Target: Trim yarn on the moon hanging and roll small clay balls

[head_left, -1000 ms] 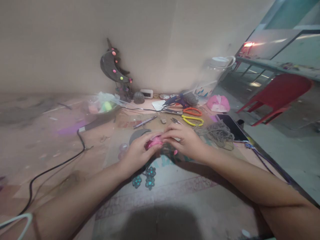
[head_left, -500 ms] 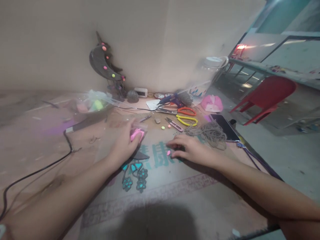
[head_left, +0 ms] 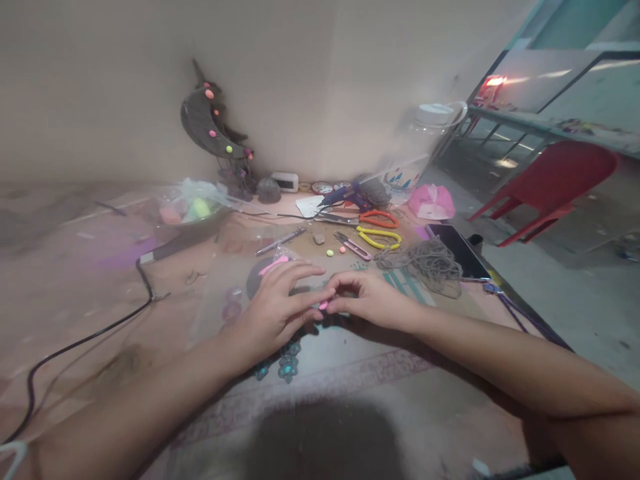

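Observation:
My right hand [head_left: 373, 300] pinches a small piece of pink clay [head_left: 324, 305] between thumb and fingertips, over the middle of the table mat. My left hand [head_left: 283, 300] reaches in from the other side, its fingers stretched and apart. Its index fingertip meets the right fingertips, and its thumb is close beside the pink piece. Behind the left hand a bag of pink clay [head_left: 274, 265] rests on a dark grey crescent [head_left: 253, 277], partly hidden. Under the left wrist, turquoise and grey flower pendants [head_left: 289, 363] stick out; the rest of them is covered.
Beyond the hands lie a pen [head_left: 281, 241], thread snips [head_left: 353, 246], yellow-handled pliers [head_left: 380, 238], orange-handled scissors [head_left: 379, 219] and a glue gun [head_left: 343, 195]. Grey cord [head_left: 425, 263] and a phone [head_left: 459, 253] are at right. A decorated moon [head_left: 200, 123] stands against the wall.
My left hand has let go of the bag of pink clay and moved right to meet my right hand. My right hand has shifted slightly left, keeping the small pink piece.

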Demonstrator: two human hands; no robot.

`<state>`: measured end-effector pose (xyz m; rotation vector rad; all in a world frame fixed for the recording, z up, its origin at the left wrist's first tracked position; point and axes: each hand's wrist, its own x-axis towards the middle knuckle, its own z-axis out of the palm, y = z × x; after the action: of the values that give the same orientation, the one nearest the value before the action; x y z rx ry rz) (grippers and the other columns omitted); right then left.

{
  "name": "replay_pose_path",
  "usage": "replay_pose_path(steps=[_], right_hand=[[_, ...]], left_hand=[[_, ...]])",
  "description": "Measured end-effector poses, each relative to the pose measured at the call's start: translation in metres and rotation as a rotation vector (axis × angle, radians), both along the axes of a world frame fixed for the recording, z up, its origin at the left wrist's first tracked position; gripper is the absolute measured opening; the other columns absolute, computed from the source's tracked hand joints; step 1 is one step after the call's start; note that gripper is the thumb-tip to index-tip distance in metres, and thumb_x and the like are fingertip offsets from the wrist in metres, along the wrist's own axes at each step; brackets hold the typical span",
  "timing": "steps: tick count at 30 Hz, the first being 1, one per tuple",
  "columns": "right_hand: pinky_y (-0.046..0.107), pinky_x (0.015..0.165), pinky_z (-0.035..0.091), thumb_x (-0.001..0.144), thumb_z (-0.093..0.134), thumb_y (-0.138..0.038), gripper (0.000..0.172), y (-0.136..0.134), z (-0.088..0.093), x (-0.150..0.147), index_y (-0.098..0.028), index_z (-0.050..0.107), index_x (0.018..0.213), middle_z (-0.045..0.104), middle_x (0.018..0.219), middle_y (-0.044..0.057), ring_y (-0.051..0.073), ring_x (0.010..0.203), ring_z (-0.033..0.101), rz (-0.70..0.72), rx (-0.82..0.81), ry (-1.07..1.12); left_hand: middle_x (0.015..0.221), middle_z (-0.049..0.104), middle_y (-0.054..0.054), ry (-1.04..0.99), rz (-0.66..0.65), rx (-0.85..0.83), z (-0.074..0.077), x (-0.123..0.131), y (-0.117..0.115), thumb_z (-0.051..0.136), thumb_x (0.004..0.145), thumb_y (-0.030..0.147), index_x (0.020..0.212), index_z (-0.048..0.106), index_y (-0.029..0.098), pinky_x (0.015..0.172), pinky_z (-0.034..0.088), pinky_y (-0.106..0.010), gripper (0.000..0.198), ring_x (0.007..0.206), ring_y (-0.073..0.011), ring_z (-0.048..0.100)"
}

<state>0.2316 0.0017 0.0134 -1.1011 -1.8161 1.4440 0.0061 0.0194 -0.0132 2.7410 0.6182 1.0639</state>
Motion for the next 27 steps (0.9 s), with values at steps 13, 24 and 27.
replay_pose_path(steps=[13,24,27], right_hand=[[0.031,0.083,0.051,0.075,0.082,-0.030,0.028,-0.006,-0.023,-0.012,-0.015,0.071,0.095,0.074,0.091,0.003,0.014,0.082,0.067,-0.044,-0.272,0.291],[0.027,0.071,0.048,0.082,0.073,-0.034,0.020,-0.008,-0.021,-0.010,-0.015,0.070,0.088,0.067,0.074,-0.001,0.011,0.068,0.059,-0.109,-0.161,0.222],[0.028,0.069,0.049,0.088,0.066,-0.038,0.024,-0.010,-0.020,-0.011,-0.014,0.070,0.087,0.068,0.073,0.001,0.011,0.066,0.060,-0.048,-0.115,0.174]], left_hand=[[0.112,0.069,-0.006,-0.080,0.014,0.008,-0.002,0.001,0.000,0.065,0.092,0.022,0.107,0.067,0.024,0.104,0.042,-0.044,0.015,0.114,-0.0209,0.058],[0.117,0.068,-0.007,-0.056,0.003,0.003,-0.005,0.001,0.000,0.065,0.092,0.023,0.126,0.059,0.026,0.101,0.045,-0.044,0.034,0.113,-0.0217,0.060],[0.114,0.069,-0.007,-0.078,0.007,0.022,-0.005,0.000,0.001,0.067,0.091,0.023,0.117,0.063,0.024,0.100,0.045,-0.043,0.026,0.112,-0.0214,0.060]])
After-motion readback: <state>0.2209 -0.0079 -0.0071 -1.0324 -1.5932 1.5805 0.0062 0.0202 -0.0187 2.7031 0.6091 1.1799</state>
